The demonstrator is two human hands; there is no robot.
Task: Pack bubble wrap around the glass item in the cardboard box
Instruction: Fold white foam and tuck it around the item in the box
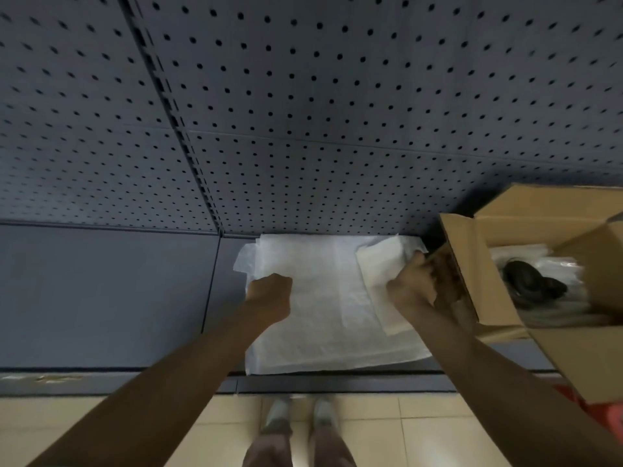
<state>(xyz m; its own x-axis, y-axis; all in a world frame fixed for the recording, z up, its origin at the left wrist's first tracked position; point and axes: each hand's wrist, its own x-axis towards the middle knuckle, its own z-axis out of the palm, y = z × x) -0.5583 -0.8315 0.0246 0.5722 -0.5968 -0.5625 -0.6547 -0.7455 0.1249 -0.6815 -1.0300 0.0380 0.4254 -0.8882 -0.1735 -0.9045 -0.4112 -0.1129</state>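
Note:
A stack of white bubble wrap sheets point(323, 305) lies on the dark shelf in front of me. My left hand point(269, 296) grips the left edge of the stack with curled fingers. My right hand point(413, 283) pinches a smaller white sheet point(381, 264) at the stack's right side, next to the box. An open cardboard box point(505, 230) stands at the right. A dark glass item point(526, 281) lies in it on clear wrapping, partly blurred.
A dark pegboard wall point(303, 96) rises behind the shelf point(101, 291). The box's front flap point(586, 358) hangs over the shelf edge. Beige floor tiles point(421, 429) and my feet point(300, 416) show below. Something red point(603, 409) lies on the floor at the right.

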